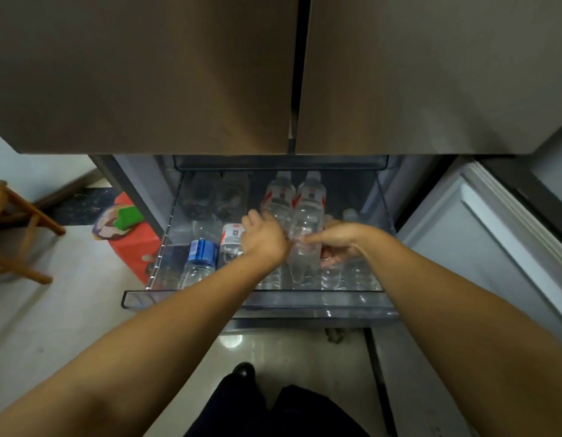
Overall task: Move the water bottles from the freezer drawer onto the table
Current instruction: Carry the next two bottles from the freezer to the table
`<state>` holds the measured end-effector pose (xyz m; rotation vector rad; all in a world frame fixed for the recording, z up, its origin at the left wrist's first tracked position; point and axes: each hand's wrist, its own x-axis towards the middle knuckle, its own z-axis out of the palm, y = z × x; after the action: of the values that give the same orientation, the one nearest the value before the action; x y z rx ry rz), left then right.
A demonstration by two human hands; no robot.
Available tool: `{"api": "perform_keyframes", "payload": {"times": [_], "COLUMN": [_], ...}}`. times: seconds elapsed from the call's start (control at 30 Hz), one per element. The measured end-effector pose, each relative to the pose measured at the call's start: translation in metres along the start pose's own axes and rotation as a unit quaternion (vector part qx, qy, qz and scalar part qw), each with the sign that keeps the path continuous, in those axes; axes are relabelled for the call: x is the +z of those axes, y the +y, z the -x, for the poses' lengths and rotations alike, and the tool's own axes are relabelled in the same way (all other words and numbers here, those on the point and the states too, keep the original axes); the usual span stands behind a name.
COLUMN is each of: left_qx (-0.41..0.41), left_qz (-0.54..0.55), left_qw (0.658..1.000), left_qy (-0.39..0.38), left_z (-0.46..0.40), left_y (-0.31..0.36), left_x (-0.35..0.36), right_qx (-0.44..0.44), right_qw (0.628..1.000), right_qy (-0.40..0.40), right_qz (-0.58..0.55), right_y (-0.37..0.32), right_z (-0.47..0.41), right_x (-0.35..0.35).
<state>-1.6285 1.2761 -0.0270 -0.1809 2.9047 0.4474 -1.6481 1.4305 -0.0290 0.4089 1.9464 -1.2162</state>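
two red-labelled water bottles (300, 216) lie side by side in the freezer drawer (257, 302), caps pointing away. left hand (265, 238) grips one, right hand (339, 242) pinches the other; lift straight up.

Fridge doors (141, 74): brushed metal look, matt brown-grey. Freezer drawer (267, 299): clear glossy plastic. Water bottles (306, 216): clear ribbed plastic, glossy; red-white paper-like labels. Blue-label bottle (201, 258): same plastic. Floor (68, 310): smooth glossy tile. Stool (24, 222), far left: wood. Red stool (133, 244): matt plastic.
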Motion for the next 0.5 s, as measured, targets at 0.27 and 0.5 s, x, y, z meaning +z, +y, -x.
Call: {"api": "perform_keyframes", "payload": {"times": [0.27, 0.5], "left_qx": [-0.076, -0.133], "left_qz": [0.064, 0.218], "left_qw": [0.994, 0.960], "left_qy": [-0.052, -0.113], "left_z": [-0.032, -0.044], "left_y": [0.013, 0.005], "left_x": [-0.018, 0.005], "right_qx": [0.015, 0.008], "right_qw": [0.995, 0.964], "right_qy": [0.087, 0.264], "right_qz": [0.046, -0.034], "right_y": [-0.004, -0.014], "right_z": [0.001, -0.027], "right_x": [0.001, 0.027]}}
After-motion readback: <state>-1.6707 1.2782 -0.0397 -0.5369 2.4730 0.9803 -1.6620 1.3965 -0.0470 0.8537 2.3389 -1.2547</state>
